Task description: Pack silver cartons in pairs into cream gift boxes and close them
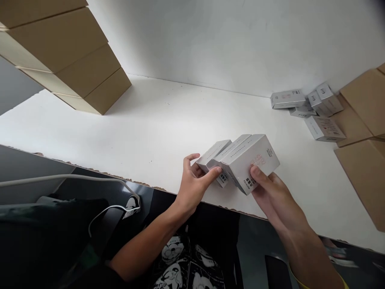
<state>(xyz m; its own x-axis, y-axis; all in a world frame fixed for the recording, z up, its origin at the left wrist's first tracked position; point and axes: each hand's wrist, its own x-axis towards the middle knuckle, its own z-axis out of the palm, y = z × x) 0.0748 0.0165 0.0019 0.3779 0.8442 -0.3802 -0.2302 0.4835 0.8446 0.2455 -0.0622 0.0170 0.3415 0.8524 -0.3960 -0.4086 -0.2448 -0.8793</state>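
Observation:
Three small white product boxes (240,158) stand pressed side by side near the front edge of the white table (144,128). My left hand (194,184) grips the left end of the row, thumb on the front and fingers curled around the leftmost box. My right hand (273,192) holds the right end, its thumb lying on the printed face of the largest box and its fingers hidden underneath.
More white boxes (309,106) lie loosely at the back right by the wall. Brown cardboard cartons are stacked at the top left (69,60), and flat brown cardboard (363,132) lies at the right. A white cable (99,208) runs below the table's front edge.

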